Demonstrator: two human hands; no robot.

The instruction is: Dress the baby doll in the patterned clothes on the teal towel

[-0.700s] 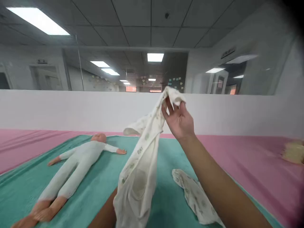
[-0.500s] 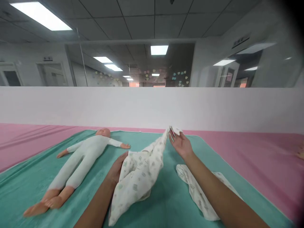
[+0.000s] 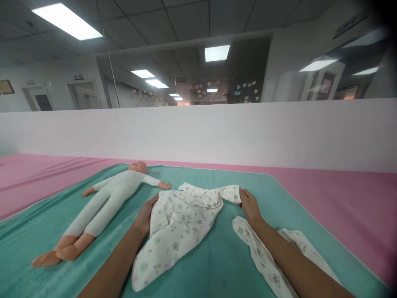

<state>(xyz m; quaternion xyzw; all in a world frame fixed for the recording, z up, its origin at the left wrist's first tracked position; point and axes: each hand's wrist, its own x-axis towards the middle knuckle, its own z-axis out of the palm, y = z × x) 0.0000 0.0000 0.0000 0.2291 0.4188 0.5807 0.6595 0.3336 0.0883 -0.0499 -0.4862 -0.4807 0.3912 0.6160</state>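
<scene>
An institutional interior, resembling an infant-care training room, is indicated by a baby doll (image 3: 115,191) and printed baby clothes (image 3: 178,227) on a teal blanket (image 3: 214,265). The tiled ceiling (image 3: 189,20) is lit by panel lights (image 3: 66,20); a doorway (image 3: 85,96) is topped by a small sign (image 3: 78,77), and heart-shaped decorations (image 3: 238,87) are seen in long glass (image 3: 186,68).

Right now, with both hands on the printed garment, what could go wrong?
1. The right hand has the end of a sleeve and the printed garment is bunched near it, so pulling could tighten the folds.
2. The right forearm crosses above the second printed cloth and might drag it.
3. The doll's near hand lies close to the garment, which could snag there.
</scene>
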